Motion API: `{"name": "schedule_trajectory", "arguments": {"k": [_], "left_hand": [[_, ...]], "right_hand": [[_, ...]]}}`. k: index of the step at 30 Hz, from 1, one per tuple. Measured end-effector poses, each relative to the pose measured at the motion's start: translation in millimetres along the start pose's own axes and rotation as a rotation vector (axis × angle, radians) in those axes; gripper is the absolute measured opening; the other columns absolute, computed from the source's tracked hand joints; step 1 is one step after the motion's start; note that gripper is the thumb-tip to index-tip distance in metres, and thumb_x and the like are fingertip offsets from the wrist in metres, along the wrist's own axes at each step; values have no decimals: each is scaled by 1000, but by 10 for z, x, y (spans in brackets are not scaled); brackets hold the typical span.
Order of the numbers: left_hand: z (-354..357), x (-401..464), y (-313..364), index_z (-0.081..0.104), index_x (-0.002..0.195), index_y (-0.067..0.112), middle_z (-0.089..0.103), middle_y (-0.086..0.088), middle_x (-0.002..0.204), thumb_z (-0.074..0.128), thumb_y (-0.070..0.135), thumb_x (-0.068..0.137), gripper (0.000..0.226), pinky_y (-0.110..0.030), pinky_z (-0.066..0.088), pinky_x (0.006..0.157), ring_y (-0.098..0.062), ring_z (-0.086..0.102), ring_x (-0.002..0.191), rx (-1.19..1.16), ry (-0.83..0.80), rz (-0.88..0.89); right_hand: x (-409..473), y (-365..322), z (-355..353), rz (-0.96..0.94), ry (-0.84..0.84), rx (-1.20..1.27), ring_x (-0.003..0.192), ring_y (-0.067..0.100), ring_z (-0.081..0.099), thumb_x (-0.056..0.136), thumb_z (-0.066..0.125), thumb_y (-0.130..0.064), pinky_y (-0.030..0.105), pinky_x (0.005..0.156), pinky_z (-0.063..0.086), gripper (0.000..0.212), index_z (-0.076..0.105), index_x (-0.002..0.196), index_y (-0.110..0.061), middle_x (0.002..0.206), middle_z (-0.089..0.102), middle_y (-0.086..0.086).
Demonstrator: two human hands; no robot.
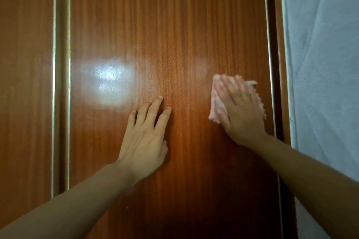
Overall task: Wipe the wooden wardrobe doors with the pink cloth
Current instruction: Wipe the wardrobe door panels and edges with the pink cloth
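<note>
Item viewed from the head camera: a glossy reddish-brown wooden wardrobe door (167,25) with vertical grain filled the middle of the frame, a bright patch of reflected light lying on its left half. A second door panel (25,64) stood to its left, the two separated by a recessed vertical channel edged with pale trim strips (61,83). Along the right edge of the middle door ran a dark gap and a narrow wooden frame piece, and beyond that hung a pale blue-white fabric (320,64) with soft creases. The left hand (144,139) lay flat and open against the middle door, fingers spread and pointing upward, holding nothing, placed roughly at the door's centre. The right hand (239,108) was pressed, fingers extended and slightly spread, on the pink cloth (215,101), pinning it to the door surface near the right edge; it was not curled around the cloth. The cloth was crumpled, with a zigzag-cut border showing past the fingers on the right side and a folded corner projecting at upper left. Both forearms were bare and entered from the lower corners. The right hand and cloth were slightly blurred.
</note>
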State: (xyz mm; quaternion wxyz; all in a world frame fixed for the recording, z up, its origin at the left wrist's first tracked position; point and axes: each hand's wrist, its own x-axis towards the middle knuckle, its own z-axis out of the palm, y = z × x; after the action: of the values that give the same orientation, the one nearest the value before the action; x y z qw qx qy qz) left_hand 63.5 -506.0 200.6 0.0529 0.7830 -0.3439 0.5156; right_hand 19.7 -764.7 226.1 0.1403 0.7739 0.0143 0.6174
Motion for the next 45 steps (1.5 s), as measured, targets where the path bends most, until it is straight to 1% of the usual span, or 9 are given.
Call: {"name": "schedule_trajectory", "arguments": {"k": [4, 10, 17, 20, 24, 27, 30, 38, 45], "left_hand": [[15, 201, 174, 36, 136, 13, 24, -16, 150, 67, 26, 68, 76, -57, 34, 101, -35, 26, 134, -26, 39, 23], [237, -73, 364, 38, 139, 19, 23, -12, 153, 77, 32, 63, 86, -56, 34, 102, -33, 24, 136, -18, -6, 85], [292, -176, 325, 35, 140, 24, 22, -8, 153, 76, 42, 64, 89, -55, 32, 102, -29, 26, 137, 4, -11, 131], [309, -265, 353, 33, 141, 23, 20, -8, 154, 74, 41, 68, 86, -56, 29, 103, -29, 21, 138, 5, -5, 107], [427, -612, 446, 32, 142, 21, 16, -11, 155, 77, 37, 65, 90, -57, 28, 104, -32, 19, 139, 16, -73, 107], [546, -967, 534, 34, 142, 21, 19, -13, 154, 83, 32, 57, 99, -56, 30, 103, -32, 21, 138, 30, -151, 163], [616, -1218, 556, 35, 141, 21, 20, -13, 154, 86, 29, 51, 104, -56, 31, 102, -32, 22, 137, 43, -222, 205], [701, -1507, 462, 34, 141, 22, 21, -13, 153, 87, 27, 49, 107, -55, 11, 108, -32, 23, 136, 95, -246, 196], [743, -1884, 176, 32, 141, 25, 19, -14, 153, 90, 33, 41, 116, -58, 17, 105, -35, 24, 135, 111, -281, 118]], "right_hand": [[-17, 44, -35, 177, 52, 28, 149, 25, -3, 95, 30, -41, 55, 118, 6, 65, 10, 153, -23, 162, 5, 0], [-1615, -138, 108, -82, -161, 31, 148, 28, 6, 92, 38, -52, 56, 109, 16, 70, 13, 153, -30, 161, 10, -2], [98, 478, -192, 199, -6, 58, 148, 27, -1, 95, 27, -42, 49, 119, 2, 65, 9, 153, -21, 161, 6, 2], [-143, 335, -66, 212, 47, 47, 148, 28, -1, 96, 27, -40, 51, 119, 3, 63, 10, 153, -19, 161, 6, 4], [-1754, -200, 208, 105, -86, 41, 148, 33, 0, 95, 35, -42, 59, 116, 5, 68, 6, 154, -22, 162, 1, 5], [-2911, -423, 312, -175, -271, -79, 148, 34, -2, 89, 43, -46, 58, 113, 6, 76, 7, 154, -28, 162, 1, 2], [-3066, -352, 270, -374, -366, -103, 148, 30, 0, 89, 44, -47, 55, 116, 0, 74, 9, 153, -33, 162, 1, -2], [-1535, -597, 237, 245, -94, 74, 148, 32, -6, 92, 36, -44, 57, 116, -2, 73, 3, 153, -23, 161, -3, 2], [-2634, -1108, 437, -569, -325, 29, 147, 27, 9, 91, 44, -47, 52, 114, 6, 66, 21, 151, -30, 161, 8, -9]]}}
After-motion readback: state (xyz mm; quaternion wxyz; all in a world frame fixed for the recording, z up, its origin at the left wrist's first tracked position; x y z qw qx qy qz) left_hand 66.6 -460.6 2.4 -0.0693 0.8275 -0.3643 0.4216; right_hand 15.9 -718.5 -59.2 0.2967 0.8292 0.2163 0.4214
